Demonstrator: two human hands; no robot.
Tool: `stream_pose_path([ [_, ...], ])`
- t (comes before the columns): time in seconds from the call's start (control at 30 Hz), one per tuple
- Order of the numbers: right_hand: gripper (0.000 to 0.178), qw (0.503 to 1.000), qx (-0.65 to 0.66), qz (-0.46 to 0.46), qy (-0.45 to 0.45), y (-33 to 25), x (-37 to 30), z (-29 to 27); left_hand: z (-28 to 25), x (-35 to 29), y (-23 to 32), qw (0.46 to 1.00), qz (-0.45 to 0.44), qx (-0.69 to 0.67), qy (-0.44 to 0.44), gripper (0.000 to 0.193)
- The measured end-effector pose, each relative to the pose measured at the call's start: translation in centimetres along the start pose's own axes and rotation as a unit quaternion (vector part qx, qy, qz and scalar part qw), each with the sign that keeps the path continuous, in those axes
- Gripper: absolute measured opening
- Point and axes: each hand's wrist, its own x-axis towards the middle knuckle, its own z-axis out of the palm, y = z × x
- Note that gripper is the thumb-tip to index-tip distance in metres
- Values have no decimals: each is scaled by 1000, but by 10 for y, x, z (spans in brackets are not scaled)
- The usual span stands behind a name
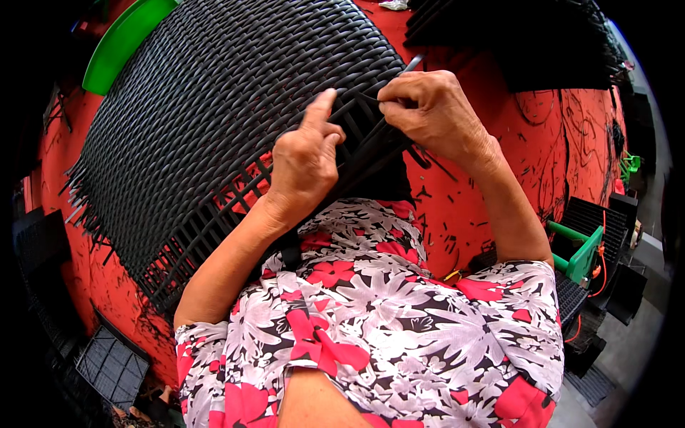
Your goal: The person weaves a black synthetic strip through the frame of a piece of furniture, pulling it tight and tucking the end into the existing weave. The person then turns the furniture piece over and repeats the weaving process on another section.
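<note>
A large, black woven panel of flat, plastic-looking strips (214, 121) slants across the upper left and centre, its near edge just in front of a person in a white, black and pink floral top (399, 307). Along that edge the weave opens into bare dark bars, with red showing between them.

The person's right hand (442, 114), at the panel's right corner, pinches a thin black strand (367, 98) between thumb and forefinger. The left hand (305, 160) is over the near edge, forefinger stretched toward the weave and slightly blurred, the other fingers curled; whether it grips anything cannot be told.

A curved, bright green, smooth object (123, 44) shows behind the panel's upper left. The red floor (464, 207) is scattered with dark strip scraps. At right are a green frame (585, 257) and an orange cord (604, 250).
</note>
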Motion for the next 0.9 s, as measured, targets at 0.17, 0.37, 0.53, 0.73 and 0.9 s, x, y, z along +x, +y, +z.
stream_pose_path([
  [0.17, 11, 960, -216, -14, -179, -9, 13, 6, 12, 8, 2, 975, 71, 201, -54, 60],
  [0.37, 9, 982, -110, -20, -153, 16, 14, 27, 18, 21, 3, 985, -63, 130, -93, 64],
  [0.53, 11, 993, -35, -115, -2, 11, 8, 27, 0, 20, -5, 911, -233, -340, -16, 67],
  [0.73, 16, 928, 321, 96, -162, 1, 1, 30, -29, 7, 22, 922, -156, -354, 14, 69],
  [0.9, 12, 994, -46, -84, -50, -9, -1, 27, -16, -23, -4, 998, -33, -55, 19, 57],
])
